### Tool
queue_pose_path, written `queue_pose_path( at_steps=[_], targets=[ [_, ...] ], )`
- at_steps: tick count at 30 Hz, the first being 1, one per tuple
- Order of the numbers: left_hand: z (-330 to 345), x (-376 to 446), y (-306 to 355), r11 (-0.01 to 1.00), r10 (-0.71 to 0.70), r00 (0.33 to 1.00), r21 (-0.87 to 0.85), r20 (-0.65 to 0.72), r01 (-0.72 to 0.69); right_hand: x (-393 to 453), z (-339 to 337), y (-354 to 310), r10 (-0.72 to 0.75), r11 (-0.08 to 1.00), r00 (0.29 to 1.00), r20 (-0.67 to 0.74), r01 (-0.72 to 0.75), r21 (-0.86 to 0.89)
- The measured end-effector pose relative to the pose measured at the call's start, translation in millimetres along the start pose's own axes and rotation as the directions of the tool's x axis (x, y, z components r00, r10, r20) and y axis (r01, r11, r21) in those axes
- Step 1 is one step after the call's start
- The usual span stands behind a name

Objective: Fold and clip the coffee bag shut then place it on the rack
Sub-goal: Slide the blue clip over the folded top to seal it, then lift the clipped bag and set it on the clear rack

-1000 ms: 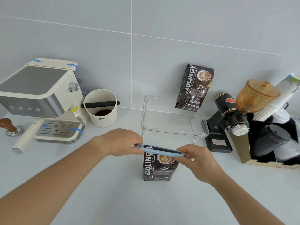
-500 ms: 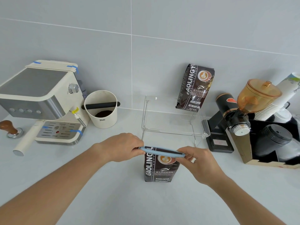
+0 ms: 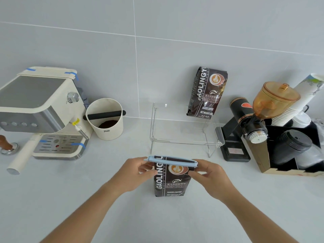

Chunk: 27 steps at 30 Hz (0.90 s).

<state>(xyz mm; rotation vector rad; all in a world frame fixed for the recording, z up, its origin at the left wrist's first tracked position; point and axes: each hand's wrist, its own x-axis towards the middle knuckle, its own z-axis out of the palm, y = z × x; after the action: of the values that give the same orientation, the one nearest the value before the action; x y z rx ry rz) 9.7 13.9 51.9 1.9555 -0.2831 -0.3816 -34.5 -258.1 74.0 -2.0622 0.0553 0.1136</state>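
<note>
A dark brown coffee bag stands upright on the counter in front of me. A long light-blue clip lies across its folded top. My left hand holds the bag's upper left edge just under the clip's left end. At the clip's right end, my right hand pinches it with the fingertips. Behind the bag stands a clear acrylic rack, with a second coffee bag on its back right, leaning on the wall.
An espresso machine and a white knock box stand at the left, a tamper at the far left. A black grinder, stacked paper cups and a box of lids crowd the right.
My left hand has slid from on top of the clip's left end down to the bag's side. The bag and clip have stayed in place.
</note>
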Motion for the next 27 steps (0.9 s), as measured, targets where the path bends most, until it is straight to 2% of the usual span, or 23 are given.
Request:
queue_pose_path(
  at_steps=[4,8,12,15,22,27],
  targets=[
    [20,-3,-17,0.975,-0.069,0.996,-0.214,-0.060,0.054,-6,15,19,0.070,0.996,0.997,0.044,-0.072,0.057],
    [42,-10,-22,0.936,-0.125,0.988,-0.340,-0.095,0.086,-12,28,34,0.127,0.986,0.992,0.021,-0.128,0.107],
    [56,-13,-24,0.931,-0.165,0.973,-0.351,-0.162,0.099,-10,40,42,0.193,0.961,0.981,-0.035,-0.182,0.209],
    [61,-13,-26,0.927,-0.171,0.967,-0.365,-0.191,0.092,-9,43,43,0.198,0.961,0.979,-0.055,-0.182,0.208],
    [62,-10,-22,0.933,-0.150,0.967,-0.352,-0.208,0.069,-10,42,32,0.156,0.979,0.986,-0.067,-0.145,0.146],
    [53,-5,-1,0.932,-0.113,0.961,-0.363,-0.253,0.014,-4,28,10,0.080,0.986,0.992,-0.098,-0.064,0.155]
  ],
)
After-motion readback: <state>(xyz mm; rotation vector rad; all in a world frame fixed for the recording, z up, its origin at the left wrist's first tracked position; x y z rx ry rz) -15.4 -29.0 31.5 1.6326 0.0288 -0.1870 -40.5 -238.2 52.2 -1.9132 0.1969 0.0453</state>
